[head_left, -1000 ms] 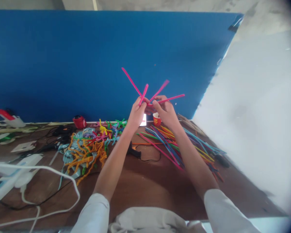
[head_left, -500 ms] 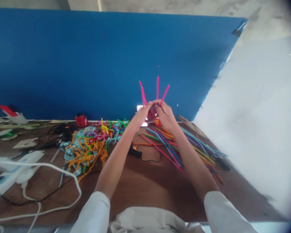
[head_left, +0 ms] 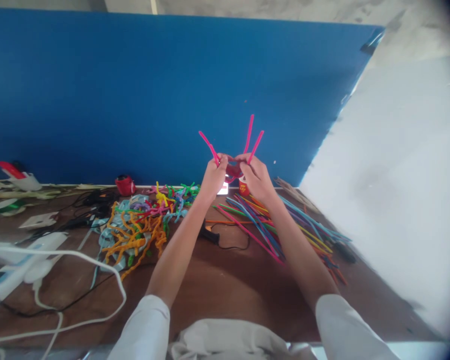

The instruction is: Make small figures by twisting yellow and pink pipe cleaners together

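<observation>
Fingers [head_left: 223,161] of the left hand [head_left: 213,177] and of the right hand [head_left: 258,175] are pinched on pink stems [head_left: 249,132], held up between them above the tabletop [head_left: 225,295], straight ends pointed upward before a blue panel [head_left: 135,90]. Both forearms [head_left: 180,250] are stretched forward. Beyond the hands, a red cup [head_left: 243,188] and a bright screen [head_left: 223,190] are partly hidden. Below, loose coloured stems [head_left: 262,235] are spread to the right, partly covered by an arm; twisted fuzzy pieces [head_left: 135,242] are piled leftward.
</observation>
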A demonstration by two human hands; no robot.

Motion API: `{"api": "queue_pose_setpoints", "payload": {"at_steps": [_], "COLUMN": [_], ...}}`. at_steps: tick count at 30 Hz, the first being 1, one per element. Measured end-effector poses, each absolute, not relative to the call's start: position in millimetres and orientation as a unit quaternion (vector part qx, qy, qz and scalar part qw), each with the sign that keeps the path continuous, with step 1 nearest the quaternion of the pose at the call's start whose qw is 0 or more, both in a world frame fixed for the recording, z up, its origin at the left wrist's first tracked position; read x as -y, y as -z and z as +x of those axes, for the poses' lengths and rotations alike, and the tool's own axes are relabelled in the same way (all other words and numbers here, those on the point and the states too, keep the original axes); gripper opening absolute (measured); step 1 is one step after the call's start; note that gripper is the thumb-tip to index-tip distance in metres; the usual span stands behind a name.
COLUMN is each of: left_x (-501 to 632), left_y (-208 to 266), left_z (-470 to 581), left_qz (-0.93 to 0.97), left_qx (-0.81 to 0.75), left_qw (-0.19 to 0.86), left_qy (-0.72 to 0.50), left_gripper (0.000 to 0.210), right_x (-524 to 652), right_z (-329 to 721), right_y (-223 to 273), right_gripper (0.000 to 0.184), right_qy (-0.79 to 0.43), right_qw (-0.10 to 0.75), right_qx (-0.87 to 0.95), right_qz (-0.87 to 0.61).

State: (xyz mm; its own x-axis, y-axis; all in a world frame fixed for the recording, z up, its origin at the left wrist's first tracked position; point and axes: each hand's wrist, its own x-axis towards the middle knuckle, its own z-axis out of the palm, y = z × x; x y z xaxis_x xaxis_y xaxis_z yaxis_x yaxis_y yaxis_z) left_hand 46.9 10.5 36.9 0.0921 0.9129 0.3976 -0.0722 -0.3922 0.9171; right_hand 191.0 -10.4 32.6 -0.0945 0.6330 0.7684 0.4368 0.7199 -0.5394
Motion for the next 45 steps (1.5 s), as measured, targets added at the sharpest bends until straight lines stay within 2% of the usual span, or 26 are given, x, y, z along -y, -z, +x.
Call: {"api": "queue_pose_setpoints", "payload": {"at_steps": [3, 10, 16, 24, 29, 33, 37, 45], "left_x": [-13.7, -12.1, -6.1, -8.3, -1.5, 2.9, 2.5, 1.0], "left_y": [-34.0, -31.9, -33.6, -31.0, -31.1, -32.1, -32.4, -29.8], "left_z": [48.0, 46.4, 50.3, 52.0, 48.5, 49.7, 52.2, 55.2], "left_qz": [0.619, 0.673, 0.671, 0.667, 0.746, 0.789, 0.806, 0.826], "left_qx": [-0.335, -0.316, -0.323, -0.346, -0.385, -0.406, -0.397, -0.256], "left_qw": [0.407, 0.392, 0.413, 0.313, 0.211, 0.143, 0.150, 0.223], "left_qy": [-0.583, -0.542, -0.525, -0.580, -0.502, -0.439, -0.412, -0.451], "left_gripper": [0.018, 0.023, 0.027, 0.017, 0.029, 0.033, 0.036, 0.058], "right_x": [9.8, 13.1, 15.5, 14.5, 11.4, 4.3, -3.4, -0.1], "right_z": [191.0, 188.6, 184.7, 185.1, 185.1, 185.1, 186.7, 195.0], "right_y": [-32.0, -33.8, -34.7, -34.5, -31.1, -25.7, -21.7, -31.4], "right_gripper": [0.028, 0.046, 0.043, 0.045, 0.046, 0.037, 0.032, 0.044], "right_qy": [-0.065, -0.086, -0.105, -0.142, -0.190, -0.226, -0.277, -0.288], "right_qw": [0.561, 0.544, 0.510, 0.528, 0.520, 0.554, 0.572, 0.629], "right_qx": [0.738, 0.748, 0.777, 0.773, 0.760, 0.724, 0.696, 0.632], "right_qz": [-0.369, -0.371, -0.354, -0.323, -0.340, -0.344, -0.334, -0.349]}}
